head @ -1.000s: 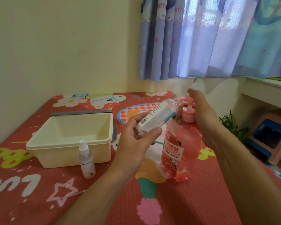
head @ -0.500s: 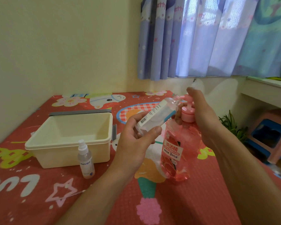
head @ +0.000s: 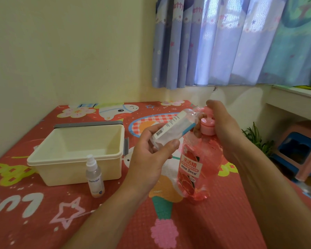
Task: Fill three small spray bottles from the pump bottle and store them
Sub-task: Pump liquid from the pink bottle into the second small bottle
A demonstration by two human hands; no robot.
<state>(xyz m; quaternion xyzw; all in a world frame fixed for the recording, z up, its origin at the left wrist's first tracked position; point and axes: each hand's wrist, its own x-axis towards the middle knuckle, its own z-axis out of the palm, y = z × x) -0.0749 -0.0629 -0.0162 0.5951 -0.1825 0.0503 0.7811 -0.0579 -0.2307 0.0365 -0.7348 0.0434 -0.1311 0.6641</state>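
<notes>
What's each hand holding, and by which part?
Left hand grips the small bottle by its lower body, near the base. Right hand curls over the pump head of the pump bottle.

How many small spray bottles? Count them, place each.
2. Tilted spray bottle in the left hand, by the pump bottle; upright spray bottle on the mat before the cream bin. A third may be hidden.
</notes>
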